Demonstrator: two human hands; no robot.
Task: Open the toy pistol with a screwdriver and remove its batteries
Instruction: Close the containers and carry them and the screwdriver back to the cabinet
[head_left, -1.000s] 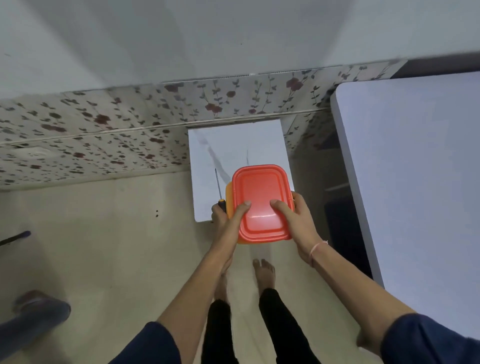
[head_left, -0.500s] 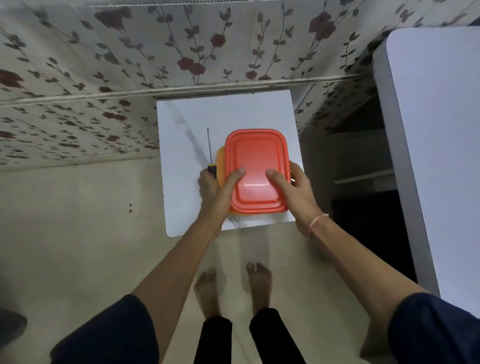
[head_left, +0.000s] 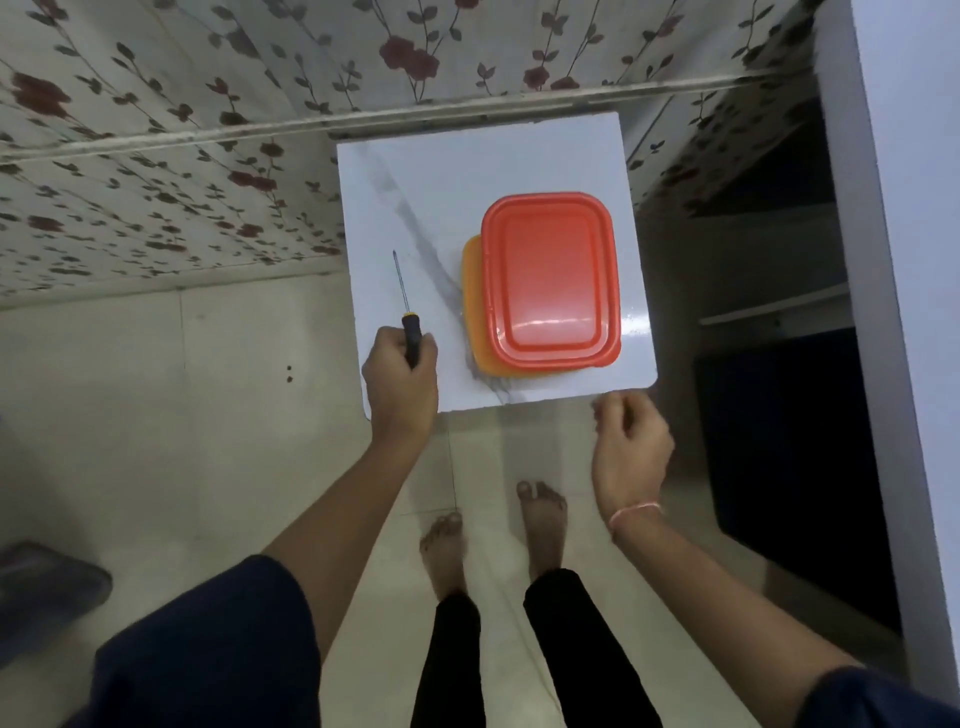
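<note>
An orange plastic box with a red lid (head_left: 549, 280) rests on a small white marbled table (head_left: 415, 187), shut, so its contents are hidden. No toy pistol shows. My left hand (head_left: 400, 382) grips the black handle of a thin screwdriver (head_left: 403, 301), whose shaft points away over the table's left part. My right hand (head_left: 631, 449) hovers just off the table's near right corner, fingers loosely curled, holding nothing.
A flower-patterned wall (head_left: 208, 130) runs behind the table. A tall white cabinet side (head_left: 893, 260) stands at the right with a dark gap (head_left: 769, 415) beside it. My bare feet (head_left: 493, 525) stand on the pale tiled floor. A dark shoe (head_left: 47, 587) lies at the left.
Both hands carried the box to the table and set it down. They have let go; my left hand moved left with the screwdriver, my right hand drew back.
</note>
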